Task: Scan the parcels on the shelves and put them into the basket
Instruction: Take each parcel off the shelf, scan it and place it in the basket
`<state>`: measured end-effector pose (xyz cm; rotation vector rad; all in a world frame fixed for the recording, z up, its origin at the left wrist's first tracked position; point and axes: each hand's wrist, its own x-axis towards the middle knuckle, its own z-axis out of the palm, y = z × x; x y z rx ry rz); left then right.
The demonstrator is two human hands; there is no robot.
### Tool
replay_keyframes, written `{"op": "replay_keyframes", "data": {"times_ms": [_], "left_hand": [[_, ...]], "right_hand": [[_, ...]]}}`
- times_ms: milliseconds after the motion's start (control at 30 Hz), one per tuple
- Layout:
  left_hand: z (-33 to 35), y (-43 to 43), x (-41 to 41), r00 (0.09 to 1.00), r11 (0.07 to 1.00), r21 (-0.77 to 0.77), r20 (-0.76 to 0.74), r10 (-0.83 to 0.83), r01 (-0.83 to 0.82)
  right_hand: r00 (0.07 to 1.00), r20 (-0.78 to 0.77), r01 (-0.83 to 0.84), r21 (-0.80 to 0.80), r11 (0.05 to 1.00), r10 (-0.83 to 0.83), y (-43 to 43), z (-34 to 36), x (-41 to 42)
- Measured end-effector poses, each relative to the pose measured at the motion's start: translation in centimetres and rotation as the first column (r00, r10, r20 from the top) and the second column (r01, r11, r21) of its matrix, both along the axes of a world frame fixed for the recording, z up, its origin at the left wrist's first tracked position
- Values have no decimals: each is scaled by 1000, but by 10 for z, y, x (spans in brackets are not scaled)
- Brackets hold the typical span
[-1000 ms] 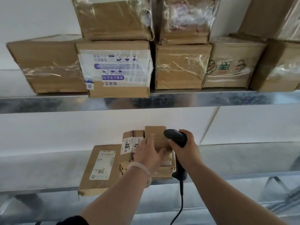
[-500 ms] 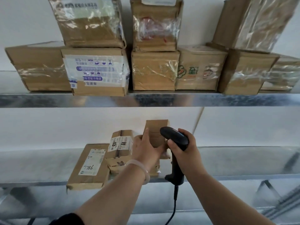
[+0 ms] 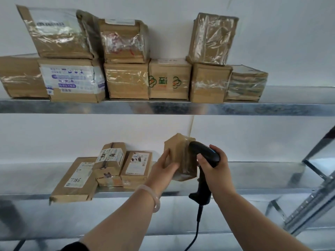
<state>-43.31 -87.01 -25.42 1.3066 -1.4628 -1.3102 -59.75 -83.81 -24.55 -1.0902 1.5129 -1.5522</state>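
The left hand (image 3: 164,169) reaches up with its fingers wrapped around a small taped parcel (image 3: 181,156), holding it tilted just above the lower shelf (image 3: 253,178). The right hand (image 3: 213,163) grips a black scanner (image 3: 204,154), whose head seems to touch the parcel's side.

Soft, even daylight; glare on the taped upper parcels (image 3: 59,36) and metal shelf edge (image 3: 181,108); wide-angle bending at the edges; slightly soft focus.

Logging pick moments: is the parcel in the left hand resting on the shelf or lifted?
Lifted and tilted: the left hand grips the parcel, apart from the other parcels, with the scanner in the right hand beside it.
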Motion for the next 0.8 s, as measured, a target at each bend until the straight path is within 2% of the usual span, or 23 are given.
{"op": "replay_keyframes", "data": {"times_ms": [33,167,433,500,667,733,800], "left_hand": [[0,2,-5,1000,1000,6,-2,6,-6],[0,8,-20,986,996,-67,153,63,-54],[-2,15,-29,994,992,-73,-43,104,-107],[-3,16,-25,994,995,-41,-70,89,-92],[-9,12,-11,966,996,90,-258,-2,26],[-11,10,-9,959,993,108,-283,-19,51],[-12,8,-6,970,992,114,-242,-29,58]], "right_hand": [[1000,9,-4,-7,1000,4,3,0,-3],[999,-28,-44,-17,999,44,16,2,-9],[989,-62,-137,-52,989,134,30,-2,-6],[993,-60,-101,-40,994,98,29,-2,-8],[1000,-14,8,-9,1000,-8,23,-3,-19],[1000,-12,-5,2,1000,5,22,-2,-16],[1000,-25,-17,4,1000,17,22,-1,-11]]}}
